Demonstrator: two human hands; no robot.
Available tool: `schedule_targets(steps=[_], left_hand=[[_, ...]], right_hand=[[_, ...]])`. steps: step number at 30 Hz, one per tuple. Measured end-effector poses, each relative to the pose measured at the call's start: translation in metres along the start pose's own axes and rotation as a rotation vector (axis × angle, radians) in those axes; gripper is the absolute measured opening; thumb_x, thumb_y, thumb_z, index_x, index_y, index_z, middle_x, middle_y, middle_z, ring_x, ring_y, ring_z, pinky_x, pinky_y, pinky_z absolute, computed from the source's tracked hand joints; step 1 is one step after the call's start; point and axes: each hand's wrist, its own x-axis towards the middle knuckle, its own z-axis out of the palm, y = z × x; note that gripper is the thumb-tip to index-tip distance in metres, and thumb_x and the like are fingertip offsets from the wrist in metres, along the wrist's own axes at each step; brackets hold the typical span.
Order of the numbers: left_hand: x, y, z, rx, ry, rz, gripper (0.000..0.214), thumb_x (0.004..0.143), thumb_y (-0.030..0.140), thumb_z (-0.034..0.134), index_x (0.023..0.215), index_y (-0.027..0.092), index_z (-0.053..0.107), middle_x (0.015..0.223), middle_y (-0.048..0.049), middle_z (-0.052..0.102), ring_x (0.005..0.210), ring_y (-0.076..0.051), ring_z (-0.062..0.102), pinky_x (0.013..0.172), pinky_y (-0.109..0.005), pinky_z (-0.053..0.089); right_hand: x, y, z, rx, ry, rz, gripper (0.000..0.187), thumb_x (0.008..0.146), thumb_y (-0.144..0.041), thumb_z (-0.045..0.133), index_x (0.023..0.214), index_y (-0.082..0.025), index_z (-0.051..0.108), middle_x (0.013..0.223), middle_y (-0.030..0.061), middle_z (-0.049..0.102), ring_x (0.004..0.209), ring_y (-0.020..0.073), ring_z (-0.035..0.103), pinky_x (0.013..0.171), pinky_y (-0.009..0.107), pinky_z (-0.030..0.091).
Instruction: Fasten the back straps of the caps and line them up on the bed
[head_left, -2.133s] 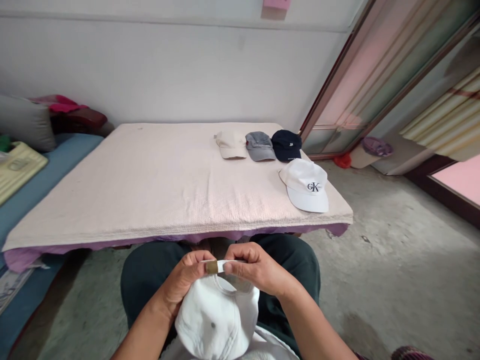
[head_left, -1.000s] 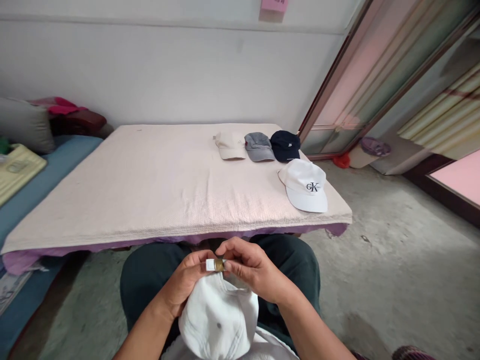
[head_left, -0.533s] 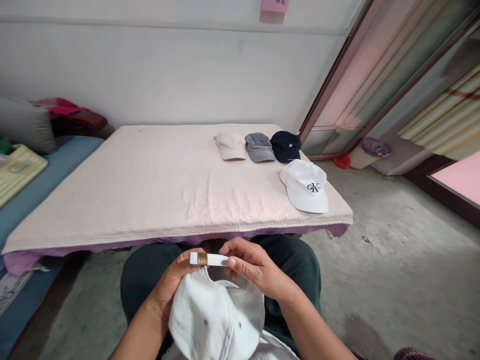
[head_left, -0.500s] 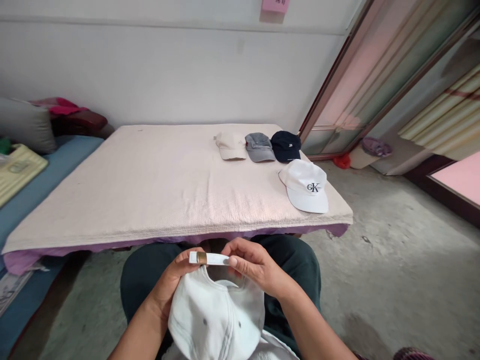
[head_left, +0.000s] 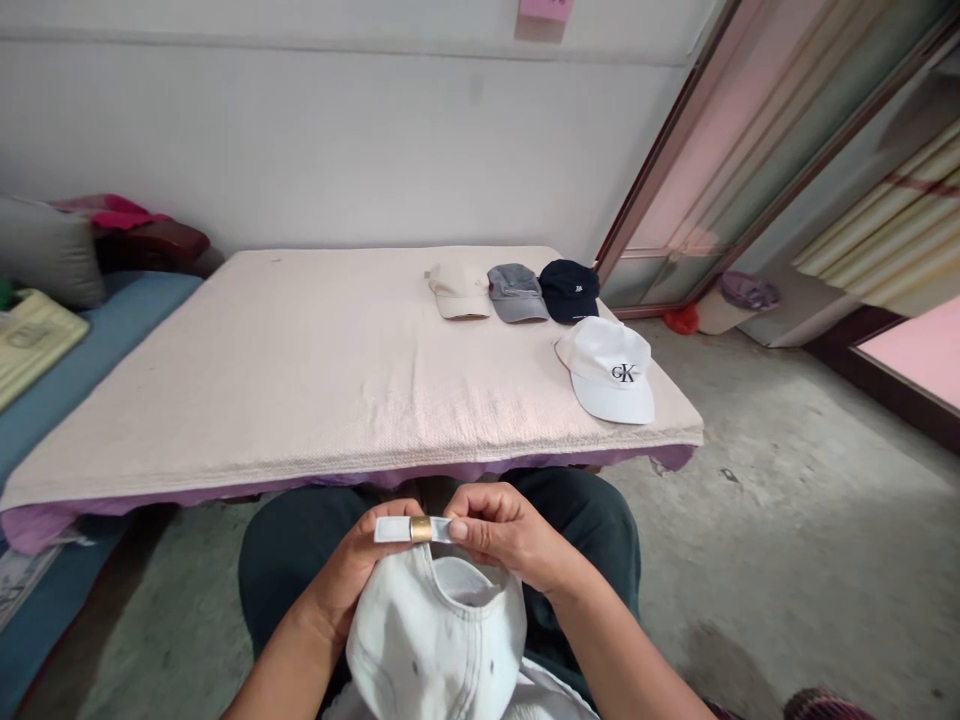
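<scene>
A pale cap [head_left: 442, 640] hangs over my lap, its back opening facing up and away from me. Across that opening runs its white strap [head_left: 393, 530] with a brass-coloured buckle [head_left: 421, 529]. My left hand [head_left: 358, 555] grips the cap at the strap's left end, its fingers partly behind the strap. Thumb and fingers of my right hand [head_left: 510, 535] pinch the strap just right of the buckle. The cap's brim is out of sight.
On the cloth-covered table [head_left: 262, 380] lie a beige cap [head_left: 459, 291], a grey cap [head_left: 517, 292] and a navy cap [head_left: 570, 291] in a row. A white cap with black letters [head_left: 609, 370] rests near the right corner. A blue-covered seat [head_left: 135, 330] stands at left.
The buckle now sits farther right along the strap, closer to my right fingers, with a longer strap end to its left. The cap's opening has tilted and shows more inside.
</scene>
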Motion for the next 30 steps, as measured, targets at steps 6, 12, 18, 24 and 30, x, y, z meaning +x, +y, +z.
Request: schedule_targets(steps=[6,12,18,24,30], left_hand=[[-0.0019,0.0019,-0.0018,0.033,-0.004,0.017,0.014,0.069,0.017,0.075,0.075,0.014,0.063,0.061,0.0011,0.057,0.052,-0.009,0.050,0.051,-0.020,0.035],[-0.0007,-0.0014,-0.0031,-0.029,-0.059,0.022,0.012,0.071,0.016,0.073,0.073,0.014,0.062,0.063,-0.0004,0.059,0.054,-0.010,0.052,0.054,-0.021,0.037],[-0.0017,-0.0021,-0.0020,0.004,-0.049,0.004,0.011,0.073,0.017,0.072,0.074,0.014,0.061,0.060,-0.0005,0.058,0.050,-0.009,0.050,0.051,-0.020,0.036],[-0.0025,0.0006,0.0014,0.019,-0.071,0.017,0.013,0.070,0.017,0.074,0.073,0.014,0.061,0.062,-0.0012,0.058,0.053,-0.010,0.051,0.053,-0.021,0.036],[-0.0001,-0.0012,0.0036,0.095,-0.064,0.008,0.012,0.073,0.015,0.072,0.075,0.014,0.061,0.064,-0.0013,0.058,0.055,-0.011,0.052,0.055,-0.022,0.038]], right_hand=[[0.0043,-0.0005,0.0011,-0.132,0.042,0.007,0.031,0.081,-0.040,0.069,0.070,-0.014,0.057,0.053,-0.0070,0.039,0.048,0.0050,0.029,0.045,0.020,0.021],[0.0043,0.0021,0.0026,-0.020,-0.003,0.027,0.032,0.080,-0.040,0.069,0.069,-0.015,0.055,0.051,-0.0089,0.036,0.044,0.0037,0.025,0.042,0.020,0.018],[0.0048,0.0006,0.0012,-0.016,0.021,0.051,0.030,0.079,-0.039,0.071,0.070,-0.014,0.057,0.049,-0.0088,0.037,0.043,0.0037,0.026,0.041,0.019,0.017],[0.0042,-0.0038,0.0022,0.010,0.000,0.072,0.031,0.077,-0.040,0.073,0.071,-0.014,0.058,0.050,-0.0085,0.039,0.042,0.0032,0.028,0.039,0.018,0.020],[0.0050,-0.0027,0.0029,-0.018,0.004,0.059,0.031,0.078,-0.041,0.072,0.072,-0.014,0.058,0.052,-0.0077,0.041,0.044,0.0039,0.031,0.040,0.018,0.022]])
